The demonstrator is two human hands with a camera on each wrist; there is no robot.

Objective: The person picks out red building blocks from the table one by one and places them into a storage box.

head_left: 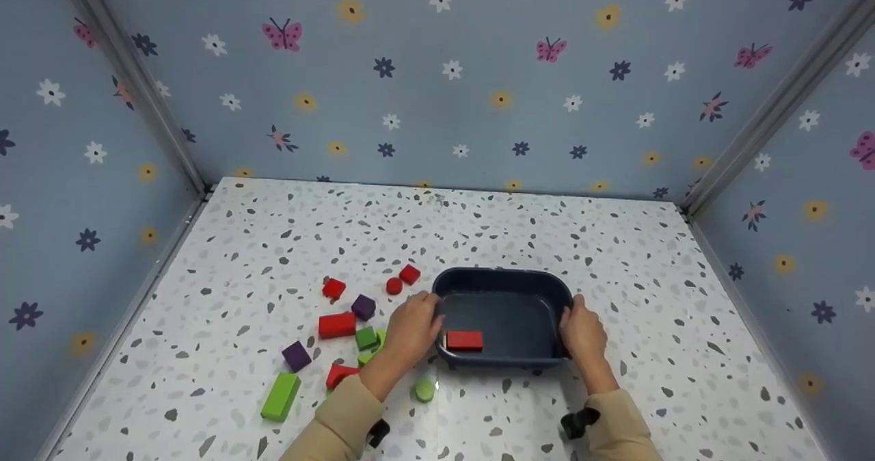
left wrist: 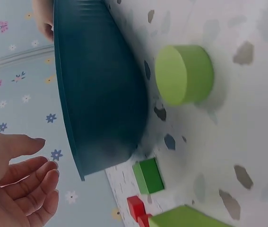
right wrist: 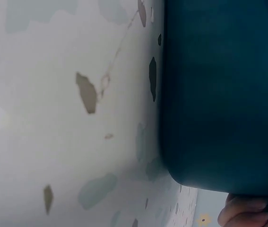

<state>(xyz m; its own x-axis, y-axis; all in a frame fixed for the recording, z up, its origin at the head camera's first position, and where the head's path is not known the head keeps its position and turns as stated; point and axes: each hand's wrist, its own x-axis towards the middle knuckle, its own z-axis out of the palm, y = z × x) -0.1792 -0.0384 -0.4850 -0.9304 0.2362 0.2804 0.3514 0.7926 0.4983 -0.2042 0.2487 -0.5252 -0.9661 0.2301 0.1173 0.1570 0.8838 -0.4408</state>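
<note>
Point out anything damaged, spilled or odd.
A thin, broken brownish line marks the white speckled tabletop near the dark blue rectangular tray in the right wrist view. Unlike the separate grey-brown flecks, it trails unevenly; crack or stain, I cannot tell. Nothing looks spilled.

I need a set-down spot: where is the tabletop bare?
Free: tabletop between the basin and back wall, and right of the right grip, toward the right wall. Crowded: left of the basin, with red blocks, purple blocks and green blocks.

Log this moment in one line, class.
left hand: beside tray; right hand: grips tray; red block: inside tray; green cylinder: outside tray
</note>
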